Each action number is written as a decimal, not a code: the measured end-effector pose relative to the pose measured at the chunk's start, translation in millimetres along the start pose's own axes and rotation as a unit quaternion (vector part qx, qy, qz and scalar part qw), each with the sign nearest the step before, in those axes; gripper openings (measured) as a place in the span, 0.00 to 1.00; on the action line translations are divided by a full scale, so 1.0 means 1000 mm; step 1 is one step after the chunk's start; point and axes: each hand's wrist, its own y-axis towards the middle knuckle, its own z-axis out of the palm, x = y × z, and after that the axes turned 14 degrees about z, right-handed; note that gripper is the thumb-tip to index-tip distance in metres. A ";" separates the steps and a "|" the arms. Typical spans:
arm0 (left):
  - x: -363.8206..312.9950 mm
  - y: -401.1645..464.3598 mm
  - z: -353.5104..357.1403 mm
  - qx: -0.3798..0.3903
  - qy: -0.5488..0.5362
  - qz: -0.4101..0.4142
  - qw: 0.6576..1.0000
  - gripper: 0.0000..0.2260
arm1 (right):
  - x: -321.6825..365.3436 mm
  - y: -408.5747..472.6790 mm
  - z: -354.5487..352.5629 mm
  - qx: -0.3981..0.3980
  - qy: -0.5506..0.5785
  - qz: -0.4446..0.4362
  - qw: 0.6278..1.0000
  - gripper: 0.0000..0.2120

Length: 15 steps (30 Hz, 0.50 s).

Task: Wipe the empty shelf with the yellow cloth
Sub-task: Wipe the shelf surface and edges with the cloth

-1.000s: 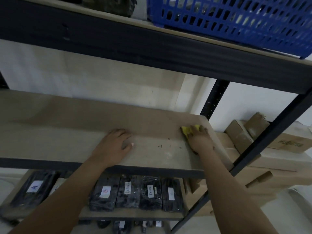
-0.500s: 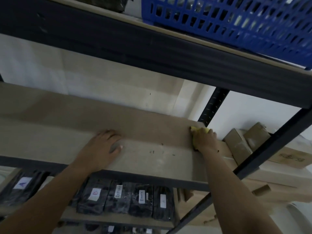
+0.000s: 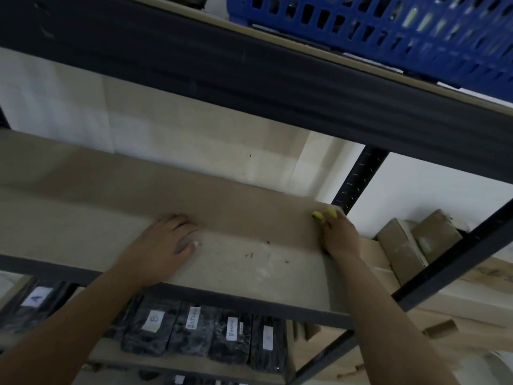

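The empty shelf [image 3: 83, 218] is a bare wooden board across the middle of the head view, with a few dark specks of dirt [image 3: 251, 255] near its front right. My right hand [image 3: 340, 236] presses the yellow cloth [image 3: 324, 213] onto the board's far right corner, by the black rear post; only the cloth's front edge shows past my fingers. My left hand [image 3: 163, 243] rests flat on the board near its middle, fingers spread and holding nothing.
A blue plastic basket [image 3: 388, 31] stands on the shelf above, over a dark steel beam [image 3: 249, 79]. Black labelled packs [image 3: 194, 332] line the shelf below. Cardboard boxes [image 3: 416, 243] are stacked to the right, behind a black diagonal post [image 3: 449, 262].
My right hand has slid the yellow cloth away from me along the board's right end, up to the rear corner. My left hand has stayed planted on the board.
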 end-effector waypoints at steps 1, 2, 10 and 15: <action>0.000 0.000 0.000 0.002 0.002 -0.001 1.000 0.19 | 0.002 0.009 0.000 -0.018 -0.010 0.010 1.000 0.15; 0.001 0.000 0.000 0.003 0.004 -0.001 1.000 0.19 | 0.008 0.018 0.002 -0.024 -0.027 0.008 0.999 0.14; 0.005 -0.002 0.001 0.001 -0.007 -0.008 1.000 0.23 | 0.096 0.018 0.042 0.111 -0.047 -0.147 0.982 0.17; 0.005 -0.001 0.002 -0.006 -0.007 -0.002 1.000 0.18 | 0.095 -0.033 0.055 0.195 0.022 -0.245 0.949 0.15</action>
